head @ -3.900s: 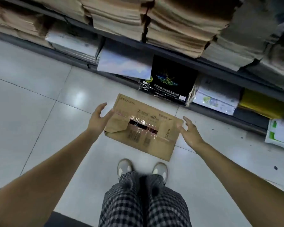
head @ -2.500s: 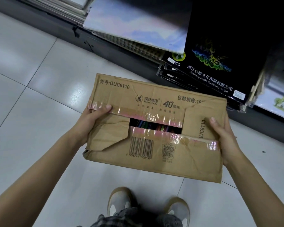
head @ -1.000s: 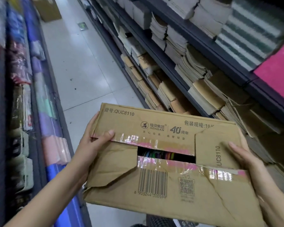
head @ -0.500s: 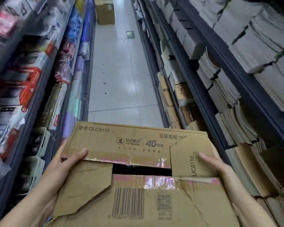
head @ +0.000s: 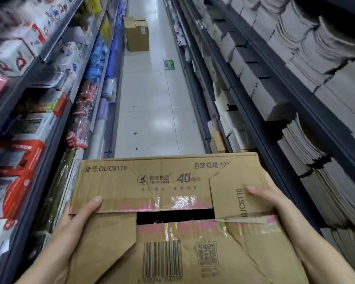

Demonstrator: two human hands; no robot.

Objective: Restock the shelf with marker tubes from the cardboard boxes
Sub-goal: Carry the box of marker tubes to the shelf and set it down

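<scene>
1. Head view: the cardboard box (head: pixel 172 212), lifted off the floor seconds ago, now rides at waist height facing down the aisle; fetching looks done, shelving not begun.
2. The left hand (head: pixel 74 224) and right hand (head: pixel 275 203) each clasp an end, thumbs over the torn flaps.
3. Marker tubes are presumably inside; the slot shows only darkness.
4. Shelves (head: pixel 291 95) hem both sides; the floor (head: pixel 152 111) runs open toward another carton (head: pixel 136 34).
</scene>
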